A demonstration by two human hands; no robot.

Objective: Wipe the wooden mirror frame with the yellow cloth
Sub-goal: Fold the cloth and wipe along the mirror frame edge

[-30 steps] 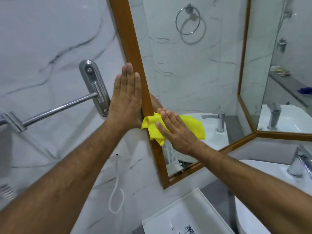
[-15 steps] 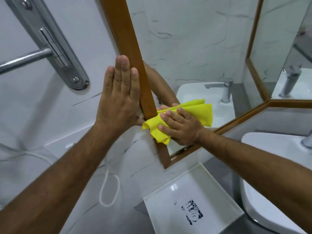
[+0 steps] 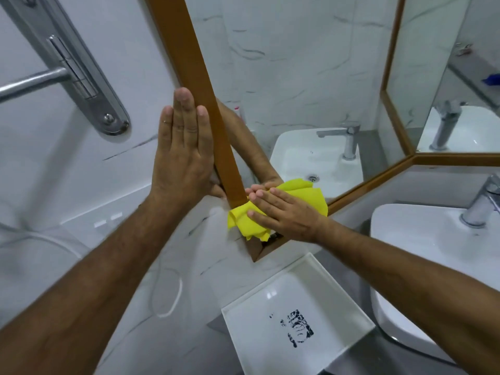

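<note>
The wooden mirror frame [image 3: 194, 77] runs diagonally down the marble wall to a lower corner near the middle of the view. My right hand [image 3: 284, 212] presses the crumpled yellow cloth [image 3: 305, 196] flat against the frame's left strip, just above that corner, fingers stretched over the cloth. My left hand [image 3: 184, 150] lies flat and open on the wall, its thumb side against the frame's outer edge. The mirror reflects my right forearm and a basin.
A chrome towel-bar bracket [image 3: 81, 66] is fixed to the wall at upper left. Below the frame corner stands a white tray [image 3: 297, 315] with a black mark. A white basin [image 3: 422, 253] with a chrome tap [image 3: 484, 201] is at right. A white cord loop [image 3: 167, 293] hangs on the wall.
My right hand slid the yellow cloth down the frame's left strip toward the lower corner. The camera moved closer and lower; my left hand stayed flat beside the frame.
</note>
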